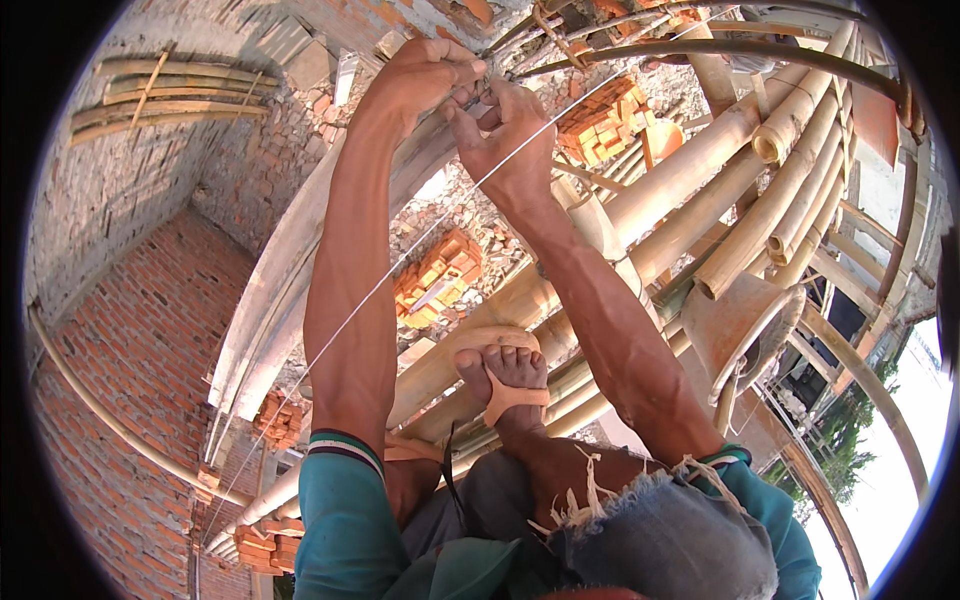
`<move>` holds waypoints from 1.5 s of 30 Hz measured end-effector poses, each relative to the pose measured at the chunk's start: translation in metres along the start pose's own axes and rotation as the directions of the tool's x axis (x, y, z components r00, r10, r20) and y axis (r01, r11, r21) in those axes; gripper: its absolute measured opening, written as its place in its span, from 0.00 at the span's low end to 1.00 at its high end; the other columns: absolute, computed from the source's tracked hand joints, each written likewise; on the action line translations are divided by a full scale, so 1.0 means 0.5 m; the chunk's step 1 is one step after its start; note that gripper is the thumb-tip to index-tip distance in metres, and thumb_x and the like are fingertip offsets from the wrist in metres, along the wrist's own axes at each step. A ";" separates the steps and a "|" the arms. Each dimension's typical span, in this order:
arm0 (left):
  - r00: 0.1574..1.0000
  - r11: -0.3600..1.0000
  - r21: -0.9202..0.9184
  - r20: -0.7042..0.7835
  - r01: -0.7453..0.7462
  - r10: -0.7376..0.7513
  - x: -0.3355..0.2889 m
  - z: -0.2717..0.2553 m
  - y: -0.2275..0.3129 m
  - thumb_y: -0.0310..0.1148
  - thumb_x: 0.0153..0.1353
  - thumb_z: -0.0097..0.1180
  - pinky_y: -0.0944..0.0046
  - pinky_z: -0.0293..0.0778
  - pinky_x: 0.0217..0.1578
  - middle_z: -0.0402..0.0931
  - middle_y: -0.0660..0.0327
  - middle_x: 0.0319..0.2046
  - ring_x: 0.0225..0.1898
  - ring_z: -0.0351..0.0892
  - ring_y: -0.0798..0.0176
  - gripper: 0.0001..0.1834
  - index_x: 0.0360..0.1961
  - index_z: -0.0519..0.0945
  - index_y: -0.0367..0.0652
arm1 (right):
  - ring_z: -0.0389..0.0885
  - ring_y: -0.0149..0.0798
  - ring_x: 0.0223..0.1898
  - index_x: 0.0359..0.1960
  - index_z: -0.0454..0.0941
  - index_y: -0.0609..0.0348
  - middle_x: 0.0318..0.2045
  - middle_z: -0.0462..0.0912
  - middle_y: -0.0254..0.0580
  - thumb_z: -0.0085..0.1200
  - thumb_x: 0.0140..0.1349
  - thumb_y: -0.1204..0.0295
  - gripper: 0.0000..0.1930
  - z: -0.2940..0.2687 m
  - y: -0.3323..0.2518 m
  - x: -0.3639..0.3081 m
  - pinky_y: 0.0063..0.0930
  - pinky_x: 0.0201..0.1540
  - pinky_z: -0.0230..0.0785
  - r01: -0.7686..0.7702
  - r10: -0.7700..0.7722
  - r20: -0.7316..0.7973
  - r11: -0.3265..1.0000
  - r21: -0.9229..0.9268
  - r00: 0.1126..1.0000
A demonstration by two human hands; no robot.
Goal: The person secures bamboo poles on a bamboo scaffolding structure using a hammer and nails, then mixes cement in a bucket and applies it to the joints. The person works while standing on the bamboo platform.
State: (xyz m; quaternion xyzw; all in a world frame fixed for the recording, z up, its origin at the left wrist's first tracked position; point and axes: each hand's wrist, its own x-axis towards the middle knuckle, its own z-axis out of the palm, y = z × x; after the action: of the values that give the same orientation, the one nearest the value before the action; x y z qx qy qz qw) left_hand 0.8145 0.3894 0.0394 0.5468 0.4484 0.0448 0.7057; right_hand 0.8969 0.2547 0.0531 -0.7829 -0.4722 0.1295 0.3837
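Reaching forward to the top middle, my left hand [425,82] has its fingers bent and pinched together. Close against it, my right hand [505,145] is also closed, thumb pressed to the fingers. Both work at one spot beside the ends of dark steel rods [690,47]; what lies between the fingertips is small and dark, and I cannot make it out. A taut white string [345,322] crosses the view diagonally, passing over my right hand's wrist side. Under my left forearm runs a long pale board-like beam [285,255].
Thick bamboo poles [690,185] form the footing, with my sandalled foot [512,375] on them. A dirty bucket [735,325] hangs at right. Orange bricks [440,275] are stacked far below amid rubble. A brick wall [130,330] stands at left.
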 end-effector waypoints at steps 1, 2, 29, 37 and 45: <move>1.000 1.000 -0.001 0.014 -0.002 0.002 0.001 -0.002 0.000 0.38 0.67 0.67 0.65 0.74 0.38 0.83 0.59 0.37 0.38 0.78 0.67 0.16 0.46 0.84 0.36 | 0.81 0.46 0.26 0.41 0.84 0.67 0.26 0.83 0.51 0.69 0.59 0.72 0.12 0.003 0.003 0.002 0.42 0.32 0.75 -0.003 0.004 0.024 0.999 -0.047 1.000; 0.999 1.000 0.001 0.037 0.001 -0.001 0.002 -0.004 0.000 0.38 0.67 0.68 0.65 0.74 0.41 0.83 0.59 0.38 0.38 0.78 0.67 0.16 0.46 0.84 0.36 | 0.81 0.47 0.27 0.42 0.84 0.65 0.26 0.83 0.51 0.70 0.58 0.71 0.13 0.007 0.006 0.004 0.42 0.32 0.75 -0.024 0.028 0.045 0.996 -0.091 0.999; 0.999 1.000 -0.006 0.037 -0.006 0.007 0.003 -0.007 0.007 0.36 0.67 0.67 0.64 0.71 0.55 0.85 0.58 0.43 0.46 0.80 0.65 0.17 0.52 0.84 0.37 | 0.82 0.67 0.35 0.47 0.77 0.69 0.36 0.81 0.64 0.55 0.69 0.73 0.11 0.010 0.025 0.009 0.58 0.38 0.76 0.131 -0.123 0.054 0.971 -0.200 0.991; 0.999 0.995 -0.084 -0.010 -0.047 0.046 -0.002 0.005 0.002 0.37 0.66 0.68 0.65 0.74 0.50 0.86 0.58 0.39 0.42 0.80 0.67 0.16 0.48 0.85 0.35 | 0.82 0.66 0.35 0.41 0.76 0.62 0.34 0.81 0.61 0.52 0.72 0.69 0.08 0.005 0.024 0.005 0.57 0.36 0.75 0.054 -0.057 0.001 0.936 -0.349 0.998; 0.996 0.989 -0.148 -0.087 0.013 -0.026 0.012 0.023 0.003 0.36 0.67 0.67 0.63 0.76 0.50 0.87 0.55 0.36 0.43 0.83 0.64 0.15 0.46 0.85 0.33 | 0.87 0.62 0.35 0.47 0.85 0.64 0.35 0.87 0.60 0.56 0.71 0.66 0.14 -0.014 -0.004 0.013 0.49 0.38 0.79 -0.129 0.136 0.021 0.970 -0.204 0.990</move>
State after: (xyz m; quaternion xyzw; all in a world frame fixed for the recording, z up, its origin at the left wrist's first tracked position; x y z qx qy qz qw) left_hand 0.8267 0.3848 0.0371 0.4864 0.4800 0.0950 0.7239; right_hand 0.9030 0.2573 0.0603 -0.8453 -0.4361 0.1199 0.2843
